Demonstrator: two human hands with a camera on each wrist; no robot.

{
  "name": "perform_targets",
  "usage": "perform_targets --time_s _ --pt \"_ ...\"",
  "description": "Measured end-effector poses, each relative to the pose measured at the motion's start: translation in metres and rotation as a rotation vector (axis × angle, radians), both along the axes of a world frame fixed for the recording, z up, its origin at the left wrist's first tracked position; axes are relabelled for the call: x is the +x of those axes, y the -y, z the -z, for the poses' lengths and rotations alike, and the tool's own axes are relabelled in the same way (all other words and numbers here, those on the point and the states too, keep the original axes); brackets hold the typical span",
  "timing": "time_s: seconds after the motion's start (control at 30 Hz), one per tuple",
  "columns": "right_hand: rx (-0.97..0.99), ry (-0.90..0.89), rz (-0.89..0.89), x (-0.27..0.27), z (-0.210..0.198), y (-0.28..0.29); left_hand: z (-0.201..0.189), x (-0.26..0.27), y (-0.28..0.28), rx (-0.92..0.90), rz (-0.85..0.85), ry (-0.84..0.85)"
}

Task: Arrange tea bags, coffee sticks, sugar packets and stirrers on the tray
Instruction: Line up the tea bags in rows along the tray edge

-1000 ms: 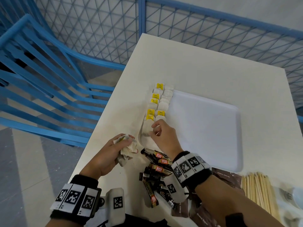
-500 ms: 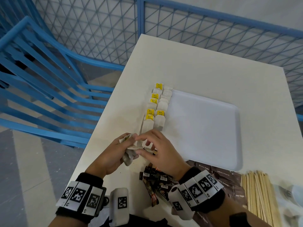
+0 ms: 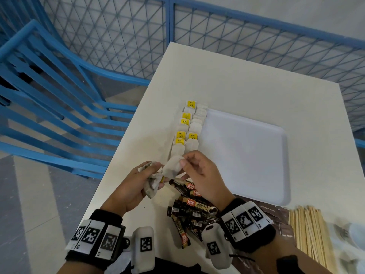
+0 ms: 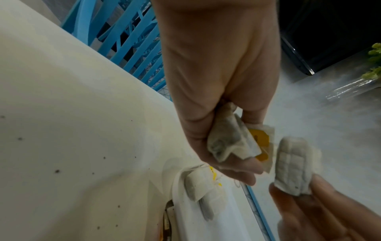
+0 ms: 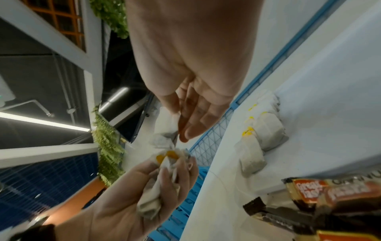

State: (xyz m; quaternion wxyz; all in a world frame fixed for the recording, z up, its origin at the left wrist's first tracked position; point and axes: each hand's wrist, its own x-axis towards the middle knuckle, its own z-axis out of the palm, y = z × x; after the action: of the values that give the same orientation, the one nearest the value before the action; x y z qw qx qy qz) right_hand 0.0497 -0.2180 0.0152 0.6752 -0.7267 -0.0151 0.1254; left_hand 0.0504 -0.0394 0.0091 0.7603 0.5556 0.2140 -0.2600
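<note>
My left hand (image 3: 138, 186) grips a small bunch of tea bags (image 3: 153, 183) near the table's left edge; they show in the left wrist view as crumpled tea bags (image 4: 233, 141) with a yellow tag. My right hand (image 3: 199, 173) pinches one tea bag (image 3: 173, 166) just beside that bunch; the same tea bag (image 4: 292, 166) sits between its fingertips. Two rows of tea bags (image 3: 187, 129) with yellow tags lie along the left rim of the white tray (image 3: 246, 155). A heap of dark coffee sticks (image 3: 189, 208) lies under my right wrist.
Wooden stirrers (image 3: 310, 234) lie at the table's front right, beside brown sugar packets (image 3: 282, 220). A blue chair (image 3: 59, 95) stands off the table's left edge. A blue mesh fence (image 3: 217, 36) runs behind the table.
My right hand left the tray's tea-bag row, came back to the left hand and pulled one tea bag from the bunch. The left hand rose slightly.
</note>
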Motion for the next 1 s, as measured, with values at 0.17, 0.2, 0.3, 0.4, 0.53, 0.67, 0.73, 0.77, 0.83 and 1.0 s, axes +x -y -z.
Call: perform_targets --time_s 0.17,0.2,0.3,0.4,0.53,0.67,0.73,0.77,0.83,1.0 --pt "-0.074 0.011 0.101 0.016 0.013 0.021 0.004 -0.004 -0.010 -0.008 -0.014 0.000" --pt "-0.130 0.027 0.125 0.020 0.018 0.027 0.005 -0.004 -0.012 -0.012 -0.023 -0.005" --pt "-0.279 0.022 0.159 0.031 0.034 0.042 0.008 -0.007 -0.018 -0.010 -0.055 -0.022" --pt "-0.425 -0.017 0.068 0.039 0.043 0.049 0.009 -0.007 -0.021 0.009 -0.064 -0.019" --pt "-0.521 -0.040 -0.096 0.047 0.044 0.043 0.009 -0.006 -0.021 0.015 -0.070 -0.011" --pt "-0.600 0.002 0.005 0.052 0.049 0.036 0.008 -0.004 -0.020 0.017 -0.073 -0.012" --pt "-0.629 0.029 0.083 0.051 0.050 0.036 0.009 -0.004 -0.020 0.016 -0.072 -0.013" --pt "-0.634 0.037 0.113 0.049 0.050 0.036 0.009 -0.005 -0.020 0.017 -0.071 -0.014" --pt "-0.647 0.008 0.127 0.045 0.050 0.037 0.010 -0.005 -0.021 0.021 -0.070 -0.015" --pt "-0.634 -0.177 0.028 0.037 0.053 0.033 0.012 -0.005 -0.021 0.028 -0.064 -0.016"
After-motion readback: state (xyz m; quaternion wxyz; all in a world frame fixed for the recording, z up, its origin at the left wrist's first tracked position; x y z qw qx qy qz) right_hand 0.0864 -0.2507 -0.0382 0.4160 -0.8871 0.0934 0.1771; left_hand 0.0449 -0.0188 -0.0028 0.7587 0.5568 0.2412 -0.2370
